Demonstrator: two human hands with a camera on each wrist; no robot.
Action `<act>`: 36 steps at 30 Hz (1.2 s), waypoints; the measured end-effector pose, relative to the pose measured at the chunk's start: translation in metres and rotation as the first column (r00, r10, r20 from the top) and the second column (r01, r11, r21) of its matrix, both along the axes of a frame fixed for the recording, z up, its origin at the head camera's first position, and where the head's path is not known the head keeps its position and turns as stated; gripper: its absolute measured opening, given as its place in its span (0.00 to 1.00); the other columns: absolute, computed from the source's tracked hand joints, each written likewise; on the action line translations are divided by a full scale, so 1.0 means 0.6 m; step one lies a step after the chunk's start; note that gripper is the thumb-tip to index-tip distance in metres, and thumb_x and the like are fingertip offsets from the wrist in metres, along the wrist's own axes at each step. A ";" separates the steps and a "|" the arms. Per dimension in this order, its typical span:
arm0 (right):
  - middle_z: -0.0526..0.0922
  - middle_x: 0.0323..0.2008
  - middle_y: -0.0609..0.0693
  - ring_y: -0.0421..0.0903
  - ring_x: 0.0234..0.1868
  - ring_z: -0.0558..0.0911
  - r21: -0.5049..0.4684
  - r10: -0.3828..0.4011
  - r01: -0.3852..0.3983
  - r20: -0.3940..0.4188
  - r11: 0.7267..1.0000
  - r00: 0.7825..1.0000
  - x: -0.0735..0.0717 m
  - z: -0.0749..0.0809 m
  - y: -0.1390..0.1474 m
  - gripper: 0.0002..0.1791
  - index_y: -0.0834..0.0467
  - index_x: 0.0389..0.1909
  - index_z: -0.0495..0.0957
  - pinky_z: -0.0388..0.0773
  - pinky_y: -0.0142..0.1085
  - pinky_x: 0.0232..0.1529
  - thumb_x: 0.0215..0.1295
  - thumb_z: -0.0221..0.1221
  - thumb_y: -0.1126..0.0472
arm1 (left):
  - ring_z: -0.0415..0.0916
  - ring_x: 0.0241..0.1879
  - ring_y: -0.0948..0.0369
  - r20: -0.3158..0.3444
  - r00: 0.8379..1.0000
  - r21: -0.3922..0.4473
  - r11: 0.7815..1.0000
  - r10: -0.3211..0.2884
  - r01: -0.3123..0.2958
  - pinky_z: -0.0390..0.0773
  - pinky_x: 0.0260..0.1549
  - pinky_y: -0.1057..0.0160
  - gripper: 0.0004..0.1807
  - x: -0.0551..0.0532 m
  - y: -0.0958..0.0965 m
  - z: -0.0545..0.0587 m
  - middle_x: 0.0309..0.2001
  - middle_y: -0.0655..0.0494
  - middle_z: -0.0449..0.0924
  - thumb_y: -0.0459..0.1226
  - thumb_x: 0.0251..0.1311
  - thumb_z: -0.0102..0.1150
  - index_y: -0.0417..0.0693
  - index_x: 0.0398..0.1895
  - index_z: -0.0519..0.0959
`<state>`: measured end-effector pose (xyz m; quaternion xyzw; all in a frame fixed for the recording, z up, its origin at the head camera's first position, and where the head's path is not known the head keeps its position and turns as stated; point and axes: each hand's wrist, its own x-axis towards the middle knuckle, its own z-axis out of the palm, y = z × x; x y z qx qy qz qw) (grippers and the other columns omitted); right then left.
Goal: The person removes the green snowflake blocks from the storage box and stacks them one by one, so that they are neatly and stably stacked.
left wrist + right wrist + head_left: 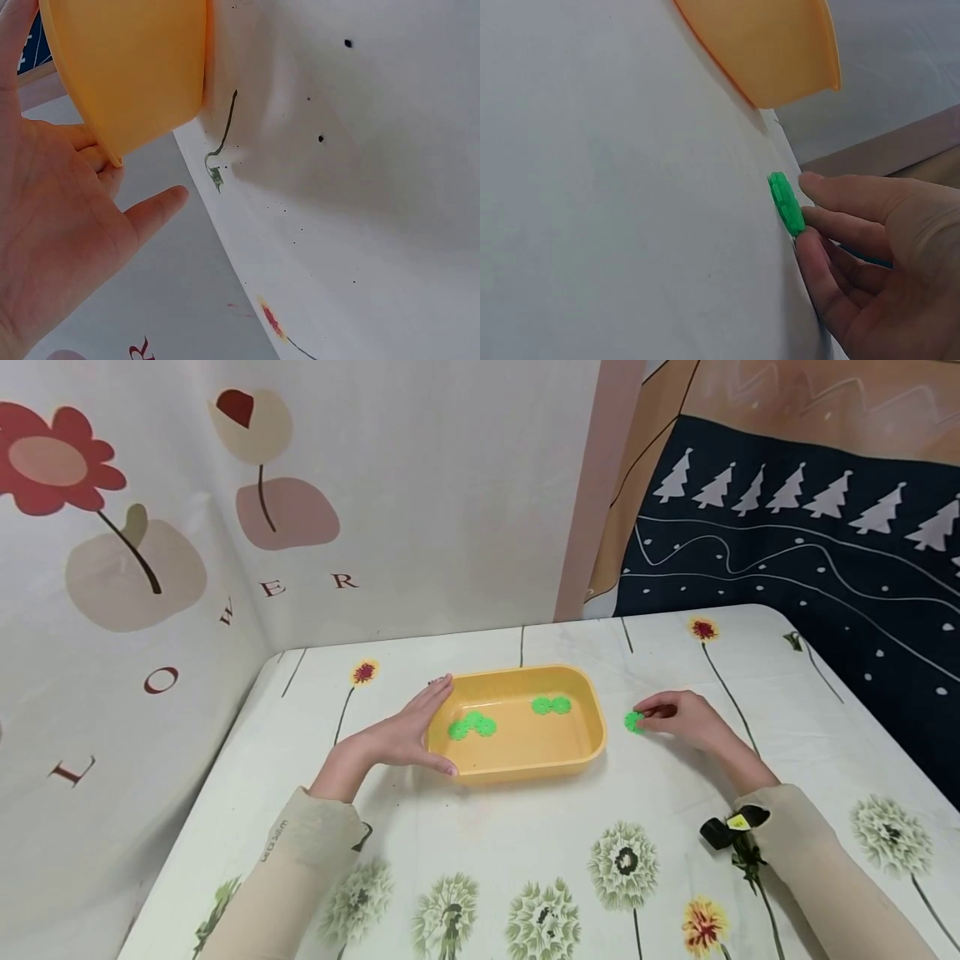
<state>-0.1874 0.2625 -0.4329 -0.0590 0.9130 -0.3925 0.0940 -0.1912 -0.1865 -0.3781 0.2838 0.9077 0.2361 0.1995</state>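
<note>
Pinching a face-up green disc [632, 723], right hand [688, 718] near yellow tray [532, 747], long axis left-to-right, left hand [405, 732] spread wide, gripping tray's end.

The tabletop [525, 835] bears a tray [517, 750]; interlocking discs [473, 723] lie inside, left and back right; another disc [631, 722] is right of the tray.

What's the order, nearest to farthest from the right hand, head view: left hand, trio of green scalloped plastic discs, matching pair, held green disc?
1. Held green disc: pinched by right hand.
2. Green pair: right side inside yellow rectangular plastic tray.
3. Green trio: left side inside tray.
4. Left hand: against tray's left end.
</note>
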 end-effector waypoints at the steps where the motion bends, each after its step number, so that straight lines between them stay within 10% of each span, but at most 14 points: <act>1: 0.85 0.41 0.55 0.41 0.38 0.77 0.003 0.013 -0.013 0.000 1.000 1.000 0.000 0.002 -0.002 0.20 0.63 0.52 0.83 0.75 0.29 0.37 0.63 0.67 0.55 | 0.25 0.81 0.48 -0.002 1.000 0.001 1.000 0.000 0.000 0.43 0.76 0.38 0.75 0.000 0.000 0.000 0.82 0.49 0.26 0.60 0.41 0.77 0.41 0.80 0.35; 36: 0.83 0.45 0.59 0.41 0.39 0.76 -0.054 0.058 -0.057 0.008 0.997 0.998 -0.004 0.002 0.006 0.21 0.65 0.57 0.79 0.76 0.27 0.38 0.65 0.65 0.60 | 0.26 0.81 0.47 -0.002 1.000 0.007 1.000 0.002 -0.002 0.44 0.76 0.37 0.75 -0.001 0.000 -0.002 0.82 0.49 0.26 0.60 0.41 0.77 0.42 0.81 0.35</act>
